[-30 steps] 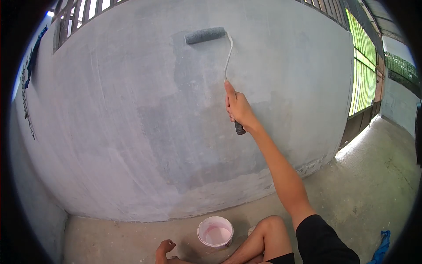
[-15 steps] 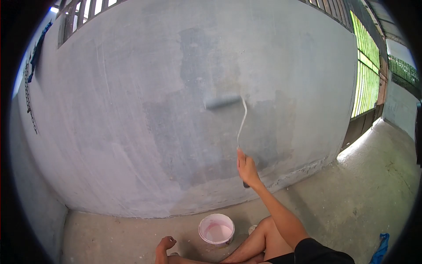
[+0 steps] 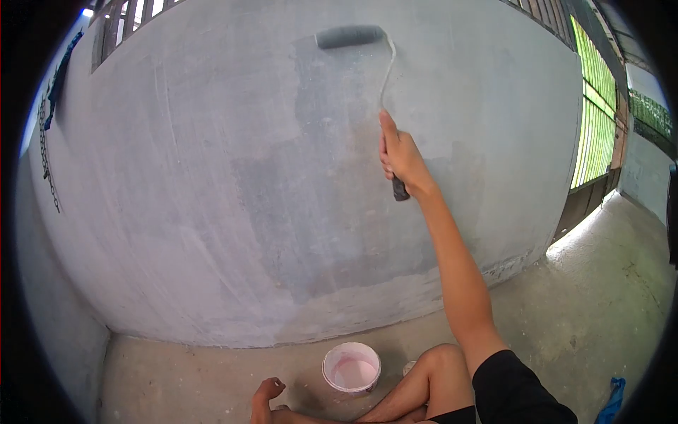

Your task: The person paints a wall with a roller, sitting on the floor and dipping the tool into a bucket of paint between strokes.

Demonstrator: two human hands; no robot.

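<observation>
My right hand (image 3: 404,157) is wrapped around the dark handle of a paint roller (image 3: 349,37), with the thumb lying up along the handle. The grey roller sleeve is against the upper part of the grey wall (image 3: 176,212), and a thin pale wire frame joins it to the handle. Darker, damp-looking patches show on the wall below the roller. Low in the view, my left hand (image 3: 269,389) rests by my leg with its fingers curled in, and nothing shows in it. Just right of it, a white bucket (image 3: 329,367) with pale pink paint inside stands on the floor.
My bent leg (image 3: 402,389) lies beside the bucket on the concrete floor (image 3: 198,367). A chain (image 3: 46,162) and dark blue cloth hang at the left. At the right are a slatted gate (image 3: 593,106) and a blue item (image 3: 611,403) on the floor.
My right hand has moved up with the paint roller, from mid-wall to near the top of the view. The arm is straighter. My left hand and the bucket stay in place.
</observation>
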